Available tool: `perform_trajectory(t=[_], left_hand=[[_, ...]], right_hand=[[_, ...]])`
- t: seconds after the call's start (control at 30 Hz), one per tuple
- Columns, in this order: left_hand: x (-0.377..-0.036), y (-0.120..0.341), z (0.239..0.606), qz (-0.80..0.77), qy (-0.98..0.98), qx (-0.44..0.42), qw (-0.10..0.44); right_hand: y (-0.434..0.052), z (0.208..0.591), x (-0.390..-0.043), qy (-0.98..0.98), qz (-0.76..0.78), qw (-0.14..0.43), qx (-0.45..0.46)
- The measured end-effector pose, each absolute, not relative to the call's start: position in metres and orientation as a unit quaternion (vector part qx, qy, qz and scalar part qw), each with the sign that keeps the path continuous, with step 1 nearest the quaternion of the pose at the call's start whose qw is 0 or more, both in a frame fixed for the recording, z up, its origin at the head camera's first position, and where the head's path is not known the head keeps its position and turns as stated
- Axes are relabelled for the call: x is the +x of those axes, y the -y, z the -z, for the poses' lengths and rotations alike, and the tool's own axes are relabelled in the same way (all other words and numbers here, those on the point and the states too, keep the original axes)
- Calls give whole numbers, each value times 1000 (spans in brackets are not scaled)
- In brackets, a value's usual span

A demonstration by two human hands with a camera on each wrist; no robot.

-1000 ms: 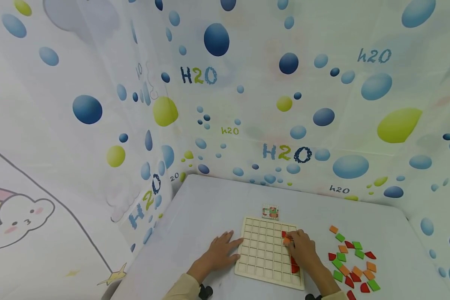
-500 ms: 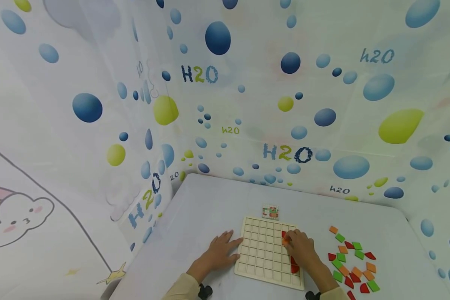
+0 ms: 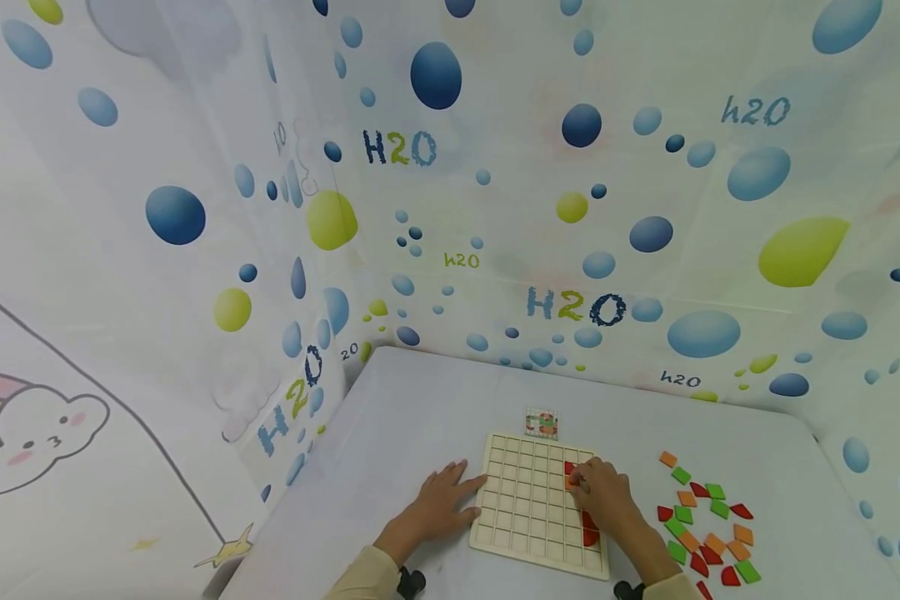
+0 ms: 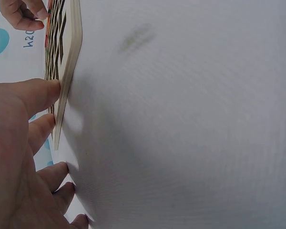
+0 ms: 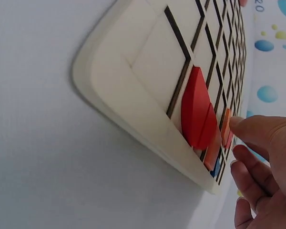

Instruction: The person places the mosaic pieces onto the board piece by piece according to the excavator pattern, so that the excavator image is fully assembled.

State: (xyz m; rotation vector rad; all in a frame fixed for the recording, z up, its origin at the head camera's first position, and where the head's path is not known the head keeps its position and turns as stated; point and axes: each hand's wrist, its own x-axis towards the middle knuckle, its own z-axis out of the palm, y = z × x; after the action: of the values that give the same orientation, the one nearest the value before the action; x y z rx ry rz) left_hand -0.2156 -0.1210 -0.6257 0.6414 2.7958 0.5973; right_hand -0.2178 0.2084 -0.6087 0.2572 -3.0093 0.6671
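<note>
A pale wooden grid board [image 3: 525, 500] lies on the white table. My left hand [image 3: 442, 500] rests flat at its left side, fingers spread, with the thumb and a fingertip against the board's edge in the left wrist view. My right hand [image 3: 603, 496] is over the board's right part. Its thumb and fingers pinch a square orange tile [image 5: 225, 127], which sits at a cell there; whether it lies fully flat is hard to tell. Just beyond that tile is a red piece [image 3: 570, 467]. Nearer me, curved red pieces [image 5: 195, 112] occupy cells of the right columns, partly hidden by the hand.
Loose green, orange and red tiles [image 3: 718, 508] are scattered on the table right of the board. A small printed card [image 3: 542, 423] with a coloured pattern lies behind the board's far edge. Patterned cloth walls [image 3: 495, 217] stand behind and beside the table.
The orange tile in my right hand has moved slightly away from me, down to the cell next to the red piece. My left hand stays at the board's edge.
</note>
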Motion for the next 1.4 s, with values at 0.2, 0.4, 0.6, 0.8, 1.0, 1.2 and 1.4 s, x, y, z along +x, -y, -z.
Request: perform_trajectory(t=[0.2,0.4,0.6,0.8,1.0,1.2,1.4], left_hand=[[-217,121,627,-200,-950,216,106],[-216,122,626,-205,-949,217,105],[-216,122,626,-202,-950,214,108],[-216,122,627,-201,-949,217,112],[-215,121,626,-198,-950,216,109],[-214,121,625,-200,-950,213,111],[-216,122,628,-195,-951,211,112]], right_hand=[[-231,612,-229,969,-240,41,42],[-272,608,-236,956,-284,67,10],[-308,606,-244,942,-328,61,-39],[-328,606,-241,948,-304,49,-84],[-335,614,-242,959,-256,31,-118],[-336,617,-244,957,-251,10,-145],[-332,616,-248,955,-256,23,-149]])
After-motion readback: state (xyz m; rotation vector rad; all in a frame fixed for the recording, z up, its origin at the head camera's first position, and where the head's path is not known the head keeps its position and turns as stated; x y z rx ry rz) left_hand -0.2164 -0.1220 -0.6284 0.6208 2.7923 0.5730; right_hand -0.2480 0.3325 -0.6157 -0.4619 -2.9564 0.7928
